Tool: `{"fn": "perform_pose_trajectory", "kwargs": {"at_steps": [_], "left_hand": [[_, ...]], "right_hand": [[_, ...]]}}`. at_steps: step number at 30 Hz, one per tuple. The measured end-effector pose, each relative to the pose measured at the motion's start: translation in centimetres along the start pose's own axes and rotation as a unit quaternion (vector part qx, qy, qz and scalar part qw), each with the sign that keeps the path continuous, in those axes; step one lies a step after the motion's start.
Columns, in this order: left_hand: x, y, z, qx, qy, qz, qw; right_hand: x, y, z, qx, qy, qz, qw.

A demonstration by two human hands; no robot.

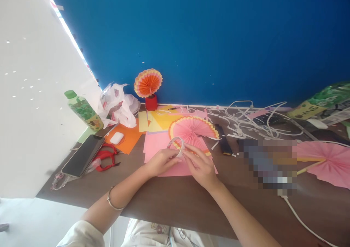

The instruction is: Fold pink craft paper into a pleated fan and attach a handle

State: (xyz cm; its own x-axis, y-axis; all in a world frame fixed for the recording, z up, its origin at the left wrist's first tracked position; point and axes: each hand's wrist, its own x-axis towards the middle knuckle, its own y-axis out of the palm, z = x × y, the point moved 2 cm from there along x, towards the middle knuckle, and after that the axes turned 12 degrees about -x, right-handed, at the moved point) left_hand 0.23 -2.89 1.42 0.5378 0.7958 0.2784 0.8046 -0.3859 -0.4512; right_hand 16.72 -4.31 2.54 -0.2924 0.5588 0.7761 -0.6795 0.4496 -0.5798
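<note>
A thin, pale roll of tape stands on edge between my hands. My left hand is closed on its lower left side. The fingers of my right hand are bent against its right side, as if pinching its edge; whether they hold a loose end is too small to see. Just behind the roll lies a pleated pink paper fan with a yellow and orange border, opened to more than a half circle. It rests on pink paper sheets, and my hands hide part of its lower edge.
Left: a phone, red-handled scissors, a white earphone case, a green bottle, plastic bags. Behind: an orange fan in a red pot. Right: a dark cutter, tangled white cables, another pink fan.
</note>
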Motion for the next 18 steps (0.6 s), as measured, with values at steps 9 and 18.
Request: {"fn": "perform_pose_trajectory", "kwargs": {"at_steps": [9,18], "left_hand": [[0.03,-0.16,-0.46,0.123,0.095,0.012,0.988],[0.01,0.13,-0.33,0.168,0.080,0.029,0.982]], "right_hand": [[0.08,-0.50,-0.06,-0.096,-0.121,0.006,0.988],[-0.67,-0.14,-0.19,-0.096,-0.117,0.035,0.988]]}}
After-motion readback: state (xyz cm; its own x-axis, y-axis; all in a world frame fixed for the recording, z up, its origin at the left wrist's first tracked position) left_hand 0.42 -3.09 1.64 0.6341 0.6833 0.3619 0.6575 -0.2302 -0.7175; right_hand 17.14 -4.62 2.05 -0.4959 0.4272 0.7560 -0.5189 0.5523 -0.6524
